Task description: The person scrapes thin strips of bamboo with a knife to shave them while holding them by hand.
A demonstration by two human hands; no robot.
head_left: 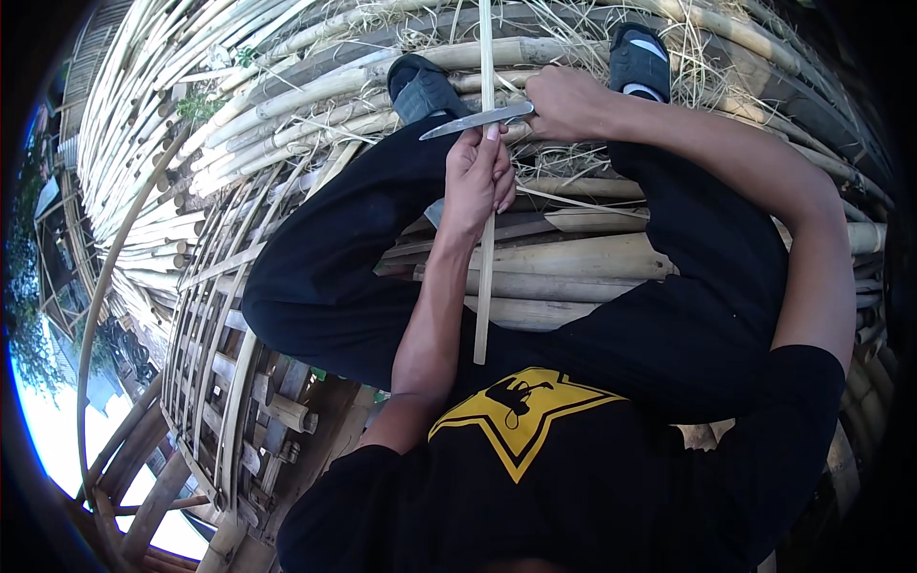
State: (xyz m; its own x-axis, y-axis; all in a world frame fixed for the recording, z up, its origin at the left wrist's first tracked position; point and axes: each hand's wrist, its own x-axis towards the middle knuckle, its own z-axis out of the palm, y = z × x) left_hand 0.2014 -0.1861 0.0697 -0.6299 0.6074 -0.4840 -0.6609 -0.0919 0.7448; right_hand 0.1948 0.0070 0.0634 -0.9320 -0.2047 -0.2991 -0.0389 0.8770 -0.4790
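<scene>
A long, thin, pale bamboo strip (485, 286) runs lengthwise between my knees, from the top edge of the view down to my lap. My left hand (478, 172) is closed around it, with the thumb pressed on top near the blade. In my right hand (568, 103) I grip a knife (458, 124); its handle is hidden in my fist. The pointed blade lies across the strip just beyond my left thumb and points left. Whether the edge bites into the bamboo I cannot tell.
Bamboo poles (573, 258) lie beneath and between my bent legs. Curly bamboo shavings (564, 162) are scattered around my sandals (420, 88). To the left stand a bamboo lattice (205, 382) and a long curved stick (119, 244), with stacked poles (143, 124) beyond.
</scene>
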